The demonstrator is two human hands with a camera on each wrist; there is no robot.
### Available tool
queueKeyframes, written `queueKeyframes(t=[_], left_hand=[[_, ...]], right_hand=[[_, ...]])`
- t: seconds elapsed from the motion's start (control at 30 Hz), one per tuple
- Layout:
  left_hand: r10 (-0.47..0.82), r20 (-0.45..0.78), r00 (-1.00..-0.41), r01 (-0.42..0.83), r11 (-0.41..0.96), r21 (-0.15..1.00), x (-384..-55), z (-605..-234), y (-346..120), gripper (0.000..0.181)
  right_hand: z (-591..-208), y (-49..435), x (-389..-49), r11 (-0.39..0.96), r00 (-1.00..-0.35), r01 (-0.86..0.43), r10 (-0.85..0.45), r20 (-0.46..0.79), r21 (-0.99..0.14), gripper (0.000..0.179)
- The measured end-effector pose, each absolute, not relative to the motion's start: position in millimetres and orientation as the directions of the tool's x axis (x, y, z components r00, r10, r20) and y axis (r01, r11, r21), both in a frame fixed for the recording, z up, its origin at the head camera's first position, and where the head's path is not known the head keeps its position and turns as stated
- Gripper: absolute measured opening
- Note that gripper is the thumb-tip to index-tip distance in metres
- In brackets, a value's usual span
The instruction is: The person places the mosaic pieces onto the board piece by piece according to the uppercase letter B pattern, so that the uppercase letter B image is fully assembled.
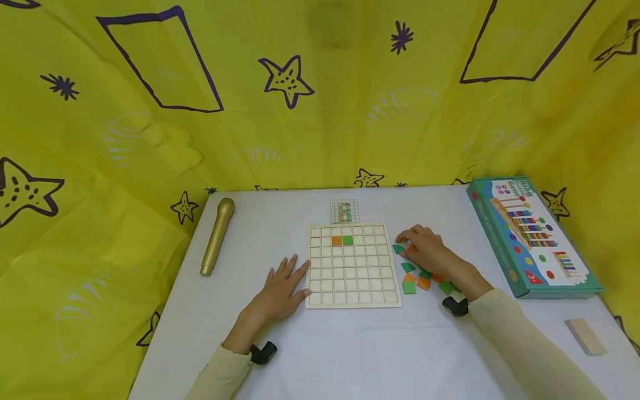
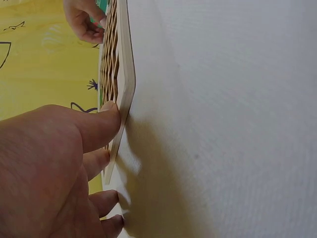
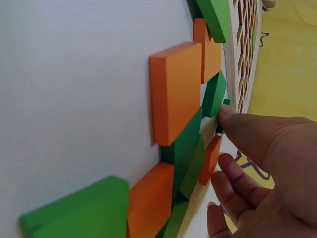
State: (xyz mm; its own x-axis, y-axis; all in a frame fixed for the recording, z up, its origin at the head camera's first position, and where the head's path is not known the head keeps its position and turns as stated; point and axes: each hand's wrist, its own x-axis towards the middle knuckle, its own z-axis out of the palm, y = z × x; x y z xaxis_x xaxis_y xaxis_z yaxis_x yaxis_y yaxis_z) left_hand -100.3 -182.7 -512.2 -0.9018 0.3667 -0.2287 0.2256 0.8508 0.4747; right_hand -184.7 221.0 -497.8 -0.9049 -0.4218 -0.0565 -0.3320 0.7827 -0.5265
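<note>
A wooden grid board [image 1: 355, 285] lies flat on the table. Side by side in its upper rows sit an orange square tile [image 1: 337, 240] and a green square tile [image 1: 347, 240]. My left hand [image 1: 278, 291] rests at the board's left edge, fingers spread, thumb against the rim. Just right of the board, my right hand [image 1: 425, 248] is over a pile of loose tiles, its thumb and fingers apart. Seen from the right wrist, its thumb tip is right by a dark green tile [image 3: 215, 94], with an orange tile [image 3: 176, 94] lying nearer the camera.
Behind the board lies a small pattern card [image 1: 344, 211] with a coloured figure on a grid. A gold microphone [image 1: 218, 236] is at the left. On the right are a boxed toy set [image 1: 535, 239] and a small wooden block [image 1: 585, 336]. Yellow patterned cloth hangs behind.
</note>
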Motion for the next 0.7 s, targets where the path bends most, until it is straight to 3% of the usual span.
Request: queueKeyframes(t=[0.7], left_hand=[[0.357,-0.239,-0.903,0.209,0.851,0.481,-101,-510,-182,0.068]], right_hand=[[-500,215,-204,0.783,-0.914,-0.259,-0.388,-0.119,-0.566,0.021]])
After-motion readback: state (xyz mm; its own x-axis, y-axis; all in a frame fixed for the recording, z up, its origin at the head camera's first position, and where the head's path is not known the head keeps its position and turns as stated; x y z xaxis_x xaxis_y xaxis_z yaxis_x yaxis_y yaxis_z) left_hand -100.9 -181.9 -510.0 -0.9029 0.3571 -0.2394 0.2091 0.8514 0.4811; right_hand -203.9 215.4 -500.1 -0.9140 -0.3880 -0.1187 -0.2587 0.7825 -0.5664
